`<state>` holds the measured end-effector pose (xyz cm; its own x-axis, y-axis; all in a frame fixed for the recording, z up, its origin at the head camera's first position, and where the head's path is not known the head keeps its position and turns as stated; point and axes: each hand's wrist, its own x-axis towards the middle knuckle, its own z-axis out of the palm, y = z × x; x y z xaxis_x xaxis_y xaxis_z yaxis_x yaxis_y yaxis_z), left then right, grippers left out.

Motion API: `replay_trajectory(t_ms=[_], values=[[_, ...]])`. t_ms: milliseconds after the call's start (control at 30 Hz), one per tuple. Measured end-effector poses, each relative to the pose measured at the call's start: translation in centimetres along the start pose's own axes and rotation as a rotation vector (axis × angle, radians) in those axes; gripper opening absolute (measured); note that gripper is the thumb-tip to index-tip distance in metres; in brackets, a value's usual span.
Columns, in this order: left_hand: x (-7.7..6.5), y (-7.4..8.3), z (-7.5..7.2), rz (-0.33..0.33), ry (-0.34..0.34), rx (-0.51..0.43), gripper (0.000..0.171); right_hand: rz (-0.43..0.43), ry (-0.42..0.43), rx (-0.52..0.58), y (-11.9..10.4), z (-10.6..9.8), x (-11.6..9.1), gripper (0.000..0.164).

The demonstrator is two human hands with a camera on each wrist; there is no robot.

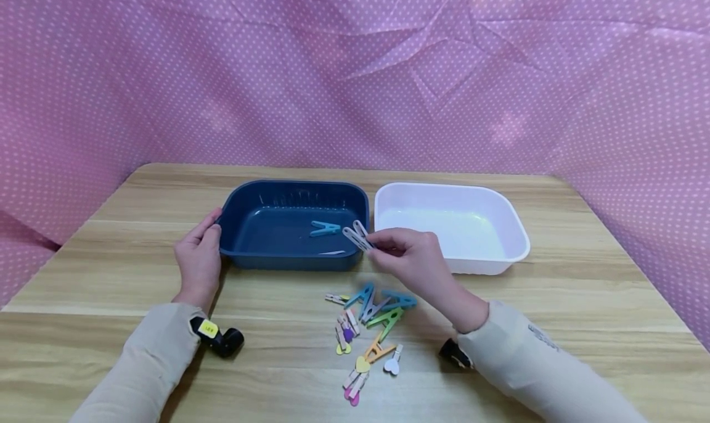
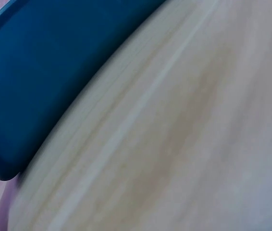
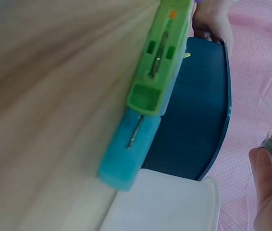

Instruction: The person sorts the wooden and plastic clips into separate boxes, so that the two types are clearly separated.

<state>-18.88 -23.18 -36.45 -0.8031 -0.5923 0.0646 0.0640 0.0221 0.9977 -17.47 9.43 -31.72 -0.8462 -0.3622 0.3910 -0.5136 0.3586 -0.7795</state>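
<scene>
My left hand (image 1: 201,256) holds the left end of the dark blue basin (image 1: 294,261) at its rim. Over that basin's right front corner, my right hand (image 1: 413,259) pinches a pale grey clothespin (image 1: 357,237) between thumb and fingers. Inside the basin lies a blue clothespin (image 1: 324,228), and a thin pale piece (image 1: 331,252) shows just behind the front wall. On the table in front is a loose pile with a green clothespin (image 1: 386,319), an orange clothespin (image 1: 379,350) and several small wooden pegs with hearts.
A white basin (image 1: 479,266) stands right beside the blue one, partly covered by my right hand and wrist. A small peg with a white heart (image 1: 392,366) lies at the pile's right. Behind the wooden table (image 1: 582,287) hangs a pink dotted cloth (image 1: 333,90).
</scene>
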Motion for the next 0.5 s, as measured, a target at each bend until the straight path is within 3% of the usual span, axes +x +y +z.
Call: replay_trajectory(t_ms=[233,500], values=[[-0.1,0.0,-0.1,-0.031,0.004,-0.014,0.032,0.028,0.012,0.038,-0.2,0.9,1.1,0.016],[0.0,0.0,0.0,-0.036,-0.006,-0.030,0.032,0.027,0.037,-0.021,-0.3,1.6,2.3,0.014]])
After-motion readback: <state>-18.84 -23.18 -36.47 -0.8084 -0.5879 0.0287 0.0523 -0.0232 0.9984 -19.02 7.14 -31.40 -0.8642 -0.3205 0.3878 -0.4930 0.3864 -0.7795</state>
